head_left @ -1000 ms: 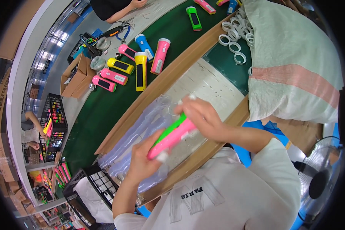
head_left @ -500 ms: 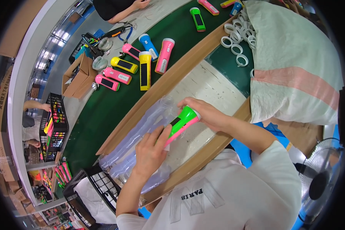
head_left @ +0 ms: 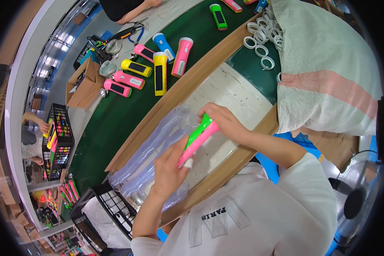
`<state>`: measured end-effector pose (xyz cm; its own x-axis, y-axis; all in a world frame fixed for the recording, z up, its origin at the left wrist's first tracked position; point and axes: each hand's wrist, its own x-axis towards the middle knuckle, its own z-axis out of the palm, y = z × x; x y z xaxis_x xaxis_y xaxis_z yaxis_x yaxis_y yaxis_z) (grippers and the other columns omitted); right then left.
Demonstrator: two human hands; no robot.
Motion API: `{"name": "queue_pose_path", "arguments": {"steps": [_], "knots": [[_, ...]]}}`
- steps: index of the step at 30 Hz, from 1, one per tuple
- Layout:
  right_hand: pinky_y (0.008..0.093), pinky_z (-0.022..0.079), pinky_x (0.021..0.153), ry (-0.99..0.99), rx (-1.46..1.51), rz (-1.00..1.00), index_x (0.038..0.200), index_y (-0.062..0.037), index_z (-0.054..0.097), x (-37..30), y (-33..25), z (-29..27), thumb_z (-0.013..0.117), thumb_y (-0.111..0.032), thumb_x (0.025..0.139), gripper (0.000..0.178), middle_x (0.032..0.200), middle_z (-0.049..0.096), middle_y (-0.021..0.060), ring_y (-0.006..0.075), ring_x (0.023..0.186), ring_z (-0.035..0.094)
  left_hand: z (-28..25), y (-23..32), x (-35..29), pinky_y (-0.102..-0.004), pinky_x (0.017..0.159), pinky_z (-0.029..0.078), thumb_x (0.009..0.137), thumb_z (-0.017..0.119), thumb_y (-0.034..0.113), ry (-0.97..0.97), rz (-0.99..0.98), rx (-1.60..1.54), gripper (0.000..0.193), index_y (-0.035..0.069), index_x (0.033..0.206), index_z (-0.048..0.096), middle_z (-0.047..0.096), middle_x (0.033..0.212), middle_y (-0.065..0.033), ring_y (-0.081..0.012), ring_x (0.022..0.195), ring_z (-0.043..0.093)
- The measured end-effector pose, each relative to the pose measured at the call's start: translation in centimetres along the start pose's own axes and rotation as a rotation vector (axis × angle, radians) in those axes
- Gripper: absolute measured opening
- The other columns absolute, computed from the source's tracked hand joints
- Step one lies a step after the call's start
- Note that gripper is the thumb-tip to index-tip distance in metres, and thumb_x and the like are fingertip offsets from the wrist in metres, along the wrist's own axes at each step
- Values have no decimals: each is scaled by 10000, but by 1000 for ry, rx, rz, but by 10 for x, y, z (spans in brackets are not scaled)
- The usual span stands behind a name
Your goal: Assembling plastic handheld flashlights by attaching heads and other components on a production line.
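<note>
Above a pale board, both of my hands grip a green and pink flashlight (head_left: 197,144), tilted with its head end up to the right. My left hand (head_left: 168,168) wraps its lower end, where a small white tip shows beside the thumb. Around the head end closes my right hand (head_left: 224,123), hiding the front rim. Just left of the flashlight lie long stacks of clear plastic cup-like pieces (head_left: 151,143). White rings (head_left: 260,38) are heaped at the far right, against a white woven sack (head_left: 328,64) with a pink stripe.
Cardboard strips (head_left: 192,81) border the board. Beyond, several coloured flashlights (head_left: 160,72) lie on the green belt (head_left: 102,123). A small cardboard box (head_left: 84,85), a black basket (head_left: 113,209) and pliers (head_left: 137,36) stand around. Another person's hand (head_left: 42,126) reaches a filled basket at left.
The flashlight has turned about its length, showing more pink side and no dark panel. My right hand now covers its head; the other person's hand at left has shifted lower.
</note>
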<state>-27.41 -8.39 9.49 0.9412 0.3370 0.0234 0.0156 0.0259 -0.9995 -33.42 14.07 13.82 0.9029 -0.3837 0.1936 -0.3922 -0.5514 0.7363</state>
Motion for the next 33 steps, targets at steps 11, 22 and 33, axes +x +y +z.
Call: {"name": "queue_pose_path", "arguments": {"steps": [11,22,33], "knots": [[382,413,1016,-97,664,150,1384,-70,417,7,-14,10,413,-395,1018,489,1244,532,86,190,1181,514,20,-29,-19,-289,551,517,872,681,203,-29,-635,-1273,518,46,1323,478,631,1072,-149,-202,731,628],[304,465,886,61,587,28,1155,-78,505,3,-25,46,633,-296,931,337,1066,567,57,140,1009,556,46,-1,-28,-332,696,519,827,743,245,67,-619,-972,653,17,1334,401,604,958,-112,-222,779,627],[413,493,946,-111,942,41,905,-110,493,-2,-23,57,681,-260,853,246,1035,593,136,264,1026,612,52,27,-46,-302,521,464,832,721,165,-143,-643,-1607,455,39,1188,467,579,811,-92,-181,602,568]]}}
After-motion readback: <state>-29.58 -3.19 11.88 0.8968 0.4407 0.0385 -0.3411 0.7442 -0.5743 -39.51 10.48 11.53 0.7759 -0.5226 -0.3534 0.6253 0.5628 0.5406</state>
